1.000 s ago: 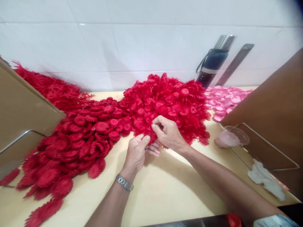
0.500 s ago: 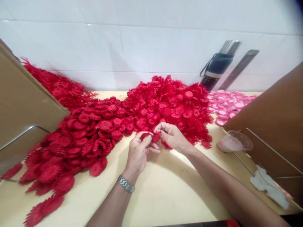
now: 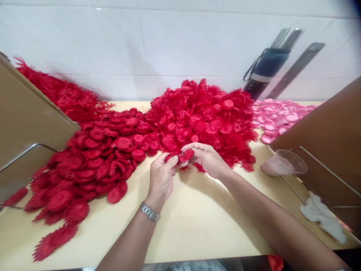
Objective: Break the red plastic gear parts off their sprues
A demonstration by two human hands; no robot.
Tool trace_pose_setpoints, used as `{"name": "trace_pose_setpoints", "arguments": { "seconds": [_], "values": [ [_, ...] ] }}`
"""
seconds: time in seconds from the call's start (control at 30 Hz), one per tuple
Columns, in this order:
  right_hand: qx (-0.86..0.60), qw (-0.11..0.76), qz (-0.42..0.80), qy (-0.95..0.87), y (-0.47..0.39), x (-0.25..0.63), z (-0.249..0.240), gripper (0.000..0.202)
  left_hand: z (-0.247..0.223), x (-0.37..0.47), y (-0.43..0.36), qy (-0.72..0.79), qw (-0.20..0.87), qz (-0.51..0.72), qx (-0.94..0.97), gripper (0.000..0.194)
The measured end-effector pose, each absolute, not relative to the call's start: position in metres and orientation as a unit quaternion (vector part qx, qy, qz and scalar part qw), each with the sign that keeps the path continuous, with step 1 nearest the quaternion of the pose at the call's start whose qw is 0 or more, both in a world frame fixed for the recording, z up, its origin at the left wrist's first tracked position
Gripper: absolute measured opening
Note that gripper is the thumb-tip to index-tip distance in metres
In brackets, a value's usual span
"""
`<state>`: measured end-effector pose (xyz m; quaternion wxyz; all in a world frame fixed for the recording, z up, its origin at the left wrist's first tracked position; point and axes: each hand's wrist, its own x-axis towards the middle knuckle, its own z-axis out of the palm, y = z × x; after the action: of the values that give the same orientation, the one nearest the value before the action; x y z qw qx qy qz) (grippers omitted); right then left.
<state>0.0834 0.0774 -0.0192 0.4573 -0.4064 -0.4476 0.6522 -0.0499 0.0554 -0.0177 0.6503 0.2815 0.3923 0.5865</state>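
Observation:
My left hand (image 3: 160, 176), with a metal watch on its wrist, is closed, thumb over fingers, on a red scalloped flower piece (image 3: 170, 155). My right hand (image 3: 211, 161) has its fingers bent round a second small red flower piece (image 3: 188, 154), close against the first. Whether the two pieces are joined cannot be made out. Just behind the hands rises a tall heap of red fringed flower pieces (image 3: 203, 120). To the left spreads a heap of flatter red toothed discs (image 3: 93, 162), some overlapping in stacks.
Longer red cut strips (image 3: 70, 99) lie at the back left beside a cardboard panel (image 3: 31, 109). On the right are pink discs (image 3: 282, 116), a dark blue bottle (image 3: 266, 66), a metal ruler (image 3: 299, 67), a clear plastic cup (image 3: 283, 163), a brown panel (image 3: 324, 139) and white crumpled tissue (image 3: 323, 217).
The view has tipped down a little, so the wall items sit higher. My right fingers have shifted round the small red piece, which now shows more openly between both hands.

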Motion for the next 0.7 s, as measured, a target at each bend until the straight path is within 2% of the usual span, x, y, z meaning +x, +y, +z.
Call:
{"name": "trace_pose_setpoints", "arguments": {
  "seconds": [0.17,0.4,0.57,0.7],
  "values": [
    [-0.397,0.431,0.686,-0.431,0.077,0.085,-0.018,0.032,-0.023,-0.051,0.057,0.416,0.588,0.615,0.320,0.009],
    [-0.444,0.453,0.578,-0.513,0.077,0.085,-0.024,0.032,-0.034,-0.054,0.055,0.465,0.483,0.607,0.427,0.007],
    [-0.457,0.462,0.516,-0.558,0.078,0.087,-0.026,0.027,-0.025,-0.055,0.055,0.452,0.531,0.618,0.363,0.008],
    [-0.460,0.458,0.480,-0.590,0.076,0.086,-0.024,0.024,-0.020,-0.056,0.056,0.456,0.558,0.609,0.331,0.017]
  ]
}}
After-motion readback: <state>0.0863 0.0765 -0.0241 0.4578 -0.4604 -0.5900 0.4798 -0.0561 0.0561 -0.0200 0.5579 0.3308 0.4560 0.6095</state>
